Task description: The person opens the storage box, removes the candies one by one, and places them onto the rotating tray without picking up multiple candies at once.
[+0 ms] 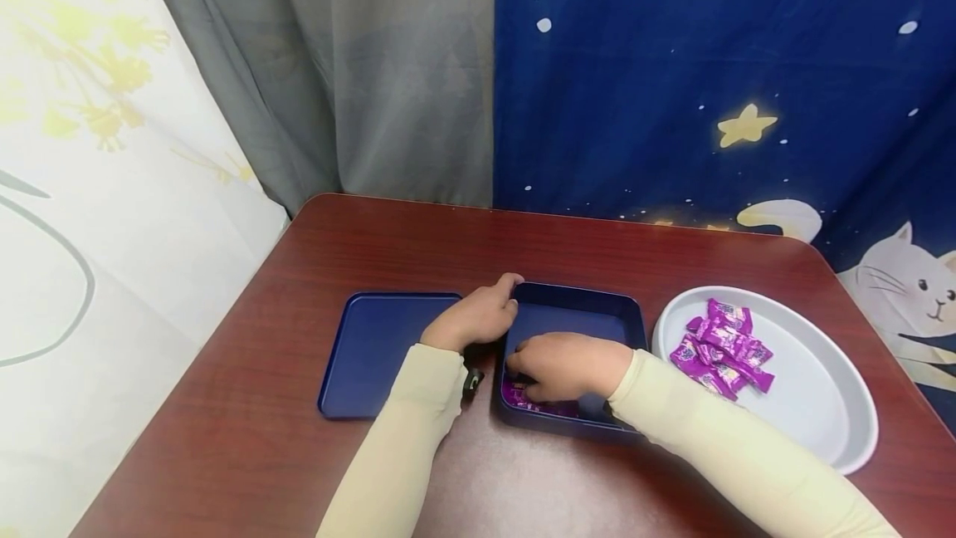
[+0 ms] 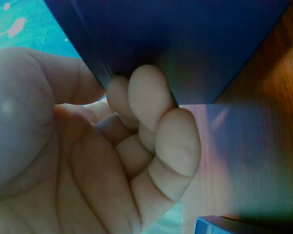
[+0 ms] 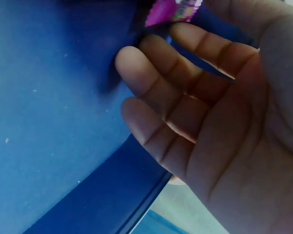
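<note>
The left hand (image 1: 478,315) holds the dark blue box (image 1: 635,314) at its far left corner, thumb at the edge and fingers bent against the outer side. In the left wrist view that box side (image 2: 185,48) rises over the fingertips. Inside the box, the right hand (image 1: 571,365) reaches down to the front left, where purple-wrapped candies (image 1: 548,407) lie partly under it. The right wrist view has one shiny candy (image 3: 168,12) between index fingertip and thumb, the thumb tip out of frame; the other fingers are loosely bent over the box floor (image 3: 53,107).
A flat blue lid (image 1: 366,355) lies on the table left of the box. To the right stands a white oval tray (image 1: 829,388) with a pile of purple candies (image 1: 720,347). The right forearm passes over the tray's near left side. Curtains hang behind the table (image 1: 261,455).
</note>
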`<state>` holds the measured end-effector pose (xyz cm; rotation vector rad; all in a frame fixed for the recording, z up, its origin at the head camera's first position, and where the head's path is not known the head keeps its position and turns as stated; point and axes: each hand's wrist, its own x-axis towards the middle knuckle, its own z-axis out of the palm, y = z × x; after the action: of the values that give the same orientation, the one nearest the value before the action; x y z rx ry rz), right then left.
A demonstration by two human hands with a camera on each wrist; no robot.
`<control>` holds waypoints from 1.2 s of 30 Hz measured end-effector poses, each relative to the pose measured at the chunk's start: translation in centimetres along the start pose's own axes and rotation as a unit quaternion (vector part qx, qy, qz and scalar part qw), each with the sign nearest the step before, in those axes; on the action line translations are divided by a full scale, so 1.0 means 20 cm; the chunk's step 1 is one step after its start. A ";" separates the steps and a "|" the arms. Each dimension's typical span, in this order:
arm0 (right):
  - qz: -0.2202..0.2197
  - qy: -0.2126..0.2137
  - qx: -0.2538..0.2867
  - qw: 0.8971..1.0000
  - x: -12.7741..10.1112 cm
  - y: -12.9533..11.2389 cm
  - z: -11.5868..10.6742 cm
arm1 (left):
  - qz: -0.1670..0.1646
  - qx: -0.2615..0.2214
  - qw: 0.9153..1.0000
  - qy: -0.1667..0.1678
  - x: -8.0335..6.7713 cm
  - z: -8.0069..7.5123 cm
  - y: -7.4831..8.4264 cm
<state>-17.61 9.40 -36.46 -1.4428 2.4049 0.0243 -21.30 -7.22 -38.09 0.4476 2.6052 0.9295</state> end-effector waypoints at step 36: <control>0.030 0.037 -0.005 0.999 -0.01 0.10 0.00 | -0.004 -0.009 1.000 -0.003 0.00 0.00 0.00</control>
<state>-19.34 10.48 -36.74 -1.3999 2.5104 -0.0025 -21.34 -7.22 -38.15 0.4353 2.5897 0.9475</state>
